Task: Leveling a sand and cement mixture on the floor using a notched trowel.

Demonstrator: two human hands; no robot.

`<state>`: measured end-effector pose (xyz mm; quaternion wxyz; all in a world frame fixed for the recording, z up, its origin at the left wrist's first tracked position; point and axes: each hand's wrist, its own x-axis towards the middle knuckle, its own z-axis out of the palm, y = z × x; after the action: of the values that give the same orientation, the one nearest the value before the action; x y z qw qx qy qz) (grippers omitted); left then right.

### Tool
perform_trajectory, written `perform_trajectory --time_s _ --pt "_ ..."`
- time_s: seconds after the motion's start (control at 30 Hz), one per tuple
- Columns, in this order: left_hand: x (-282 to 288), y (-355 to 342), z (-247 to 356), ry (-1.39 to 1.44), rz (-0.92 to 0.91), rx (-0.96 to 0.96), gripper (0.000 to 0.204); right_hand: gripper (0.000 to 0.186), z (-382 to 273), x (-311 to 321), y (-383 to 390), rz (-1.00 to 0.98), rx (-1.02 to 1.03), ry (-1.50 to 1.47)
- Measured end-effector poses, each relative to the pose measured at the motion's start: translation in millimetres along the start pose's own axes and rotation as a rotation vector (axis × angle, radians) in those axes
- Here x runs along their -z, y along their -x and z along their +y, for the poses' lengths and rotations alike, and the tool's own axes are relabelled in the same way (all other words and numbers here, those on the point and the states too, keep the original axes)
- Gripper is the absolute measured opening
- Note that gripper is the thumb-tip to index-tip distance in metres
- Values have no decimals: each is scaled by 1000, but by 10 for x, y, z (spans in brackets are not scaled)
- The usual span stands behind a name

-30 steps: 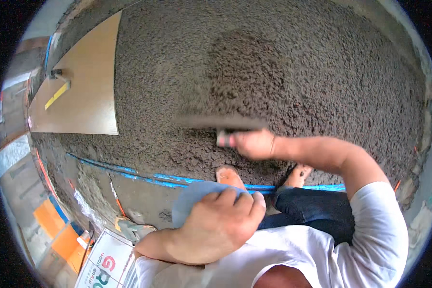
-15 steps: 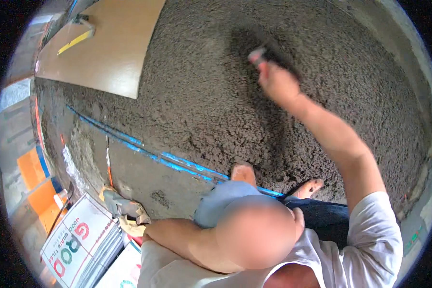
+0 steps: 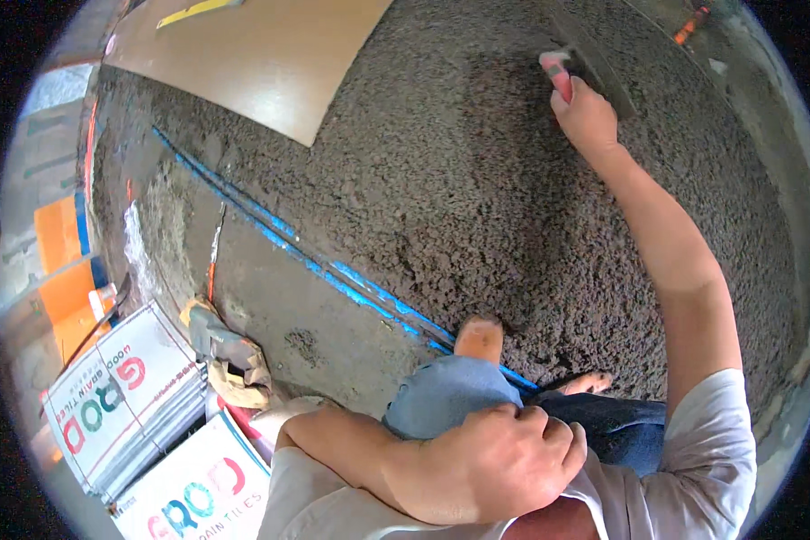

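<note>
My right hand is stretched far out and closed round the red handle of a flat plastering trowel. The trowel's long grey blade lies on the coarse, dark mortar bed, partly blurred into it. Close to my body, my left hand is curled into a loose fist above my bent knee in light blue denim. Nothing shows in its fingers, though the palm is turned away. One bare foot pokes out at the mortar's near edge, the other beside it to the right.
A large beige tile lies on the mortar at the far left, a yellow-handled tool on it. Blue lines border the bed. At lower left are stacked tile boxes, a crumpled paper bag and orange sheets.
My right hand has swept the trowel to the right and farther out across the mortar. The view has shifted, so the tile sits higher and more to the right. My left hand stays near the knee.
</note>
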<state>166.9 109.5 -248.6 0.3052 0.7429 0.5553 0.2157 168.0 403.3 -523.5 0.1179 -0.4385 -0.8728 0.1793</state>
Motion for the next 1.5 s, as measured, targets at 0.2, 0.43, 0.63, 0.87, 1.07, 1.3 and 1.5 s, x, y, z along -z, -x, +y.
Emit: perform_trajectory --time_s 0.2,0.43,0.63,0.87,1.07,1.3,1.5 --pt "40 -90 -32 41 -100 -15 32 19 -899 -553 1027 167 559 -309" --pt "12 2 17 77 -54 20 31 27 -1299 -179 1532 -484 526 -418" --pt "-1 69 34 79 -31 45 31 31 -1347 -280 889 -768 508 -465" --pt "78 198 13 71 7 60 25 39 -1455 -236 509 -666 59 -676" --pt "123 123 7 -64 45 -13 22 41 -1466 -183 478 -625 68 -610" --pt "222 171 17 -48 38 40 23 40 -872 -57 -259 -423 -92 -637" --pt "275 146 -21 -101 -52 55 25 37 -1027 146 -57 -447 69 -576"
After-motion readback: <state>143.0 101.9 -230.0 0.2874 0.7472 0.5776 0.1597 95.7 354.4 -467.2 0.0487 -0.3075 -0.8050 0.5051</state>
